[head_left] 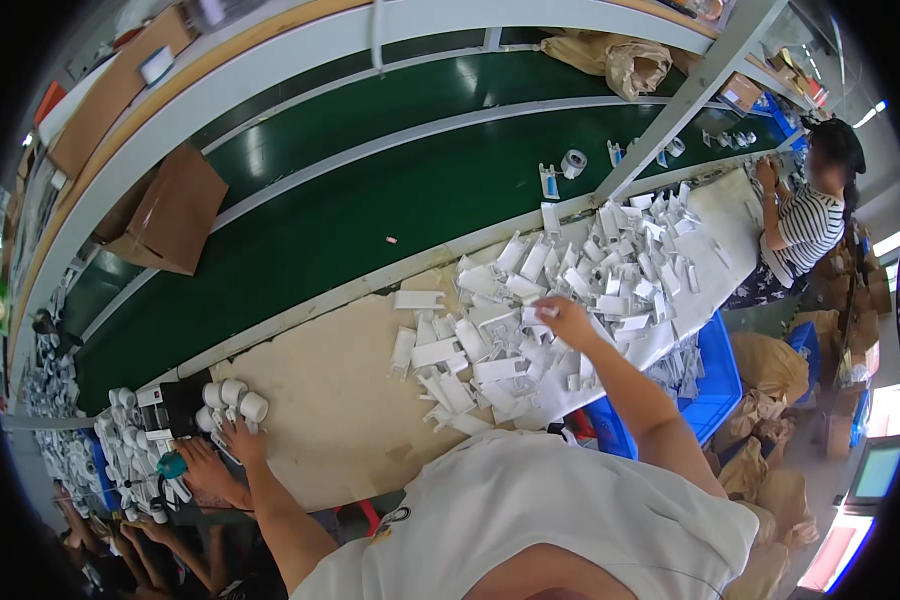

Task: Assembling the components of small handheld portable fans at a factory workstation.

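Right hand (567, 322) pinches 1 white part (542, 314) from the pile (570, 290); left hand (240, 438), fingers spread, touches white cups (235, 398).

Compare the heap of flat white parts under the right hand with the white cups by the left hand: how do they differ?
The flat white plastic parts are angular strips and brackets; the white cups are round. The parts lie in a loose, sprawling heap, while the cups sit in a small cluster. The right hand reaches into the heap; the left hand touches the cups. Both lie on the beige worktable.

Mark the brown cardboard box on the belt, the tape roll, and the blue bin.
brown cardboard box (175, 212), head view, top face.
tape roll (573, 163), head view, outer rim.
blue bin (718, 375), head view, bare inner wall.
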Demonstrator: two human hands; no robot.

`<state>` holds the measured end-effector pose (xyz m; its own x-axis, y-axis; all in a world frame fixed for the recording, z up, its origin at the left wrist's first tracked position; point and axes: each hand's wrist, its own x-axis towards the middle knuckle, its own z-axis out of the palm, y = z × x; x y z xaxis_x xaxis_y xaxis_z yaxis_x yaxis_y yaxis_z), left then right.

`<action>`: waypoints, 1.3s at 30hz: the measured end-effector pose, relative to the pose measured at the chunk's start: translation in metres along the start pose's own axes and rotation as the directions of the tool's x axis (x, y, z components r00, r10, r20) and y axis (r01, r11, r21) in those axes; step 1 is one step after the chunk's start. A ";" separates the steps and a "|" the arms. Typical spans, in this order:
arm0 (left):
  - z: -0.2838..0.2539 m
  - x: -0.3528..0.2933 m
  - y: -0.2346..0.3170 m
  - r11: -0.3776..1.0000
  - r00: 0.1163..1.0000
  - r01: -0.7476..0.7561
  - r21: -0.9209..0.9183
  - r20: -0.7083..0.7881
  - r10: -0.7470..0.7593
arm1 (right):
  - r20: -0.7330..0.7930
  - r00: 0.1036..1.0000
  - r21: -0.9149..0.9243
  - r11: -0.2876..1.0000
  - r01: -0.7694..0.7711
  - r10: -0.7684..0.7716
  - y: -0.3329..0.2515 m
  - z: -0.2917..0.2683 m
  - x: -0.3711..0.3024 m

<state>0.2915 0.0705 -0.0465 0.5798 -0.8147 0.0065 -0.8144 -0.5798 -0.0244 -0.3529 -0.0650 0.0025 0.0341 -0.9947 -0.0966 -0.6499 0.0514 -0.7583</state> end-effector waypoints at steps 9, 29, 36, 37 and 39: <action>-0.017 -0.119 0.108 0.967 1.000 -0.012 -0.256 0.002 0.013 | -0.385 0.879 -0.492 0.744 -0.453 0.281 0.083 -0.031 0.264; -0.120 -0.164 0.411 -0.252 0.846 0.487 -0.836 0.378 0.377 | 0.379 0.924 0.638 0.706 -0.308 0.061 -0.046 -0.016 0.100; -0.117 -0.189 0.376 -0.392 0.823 0.540 -0.745 0.371 0.429 | 0.582 0.807 0.361 0.920 -0.152 -0.095 -0.128 0.013 -0.046; -0.120 -0.196 0.370 -0.387 0.850 0.496 -0.778 0.342 0.401 | 0.561 0.820 0.334 0.937 -0.104 -0.109 -0.132 0.017 -0.057; -0.127 -0.208 0.362 -0.432 0.853 0.502 -0.750 0.346 0.391 | 0.542 0.829 0.312 0.949 -0.046 -0.138 -0.132 0.024 -0.067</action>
<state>-0.1265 0.0289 0.0705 0.1839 -0.9187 -0.3494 0.6247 -0.1652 0.7632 -0.2509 -0.0026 0.0935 0.5294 -0.7838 -0.3247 -0.3815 0.1220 -0.9163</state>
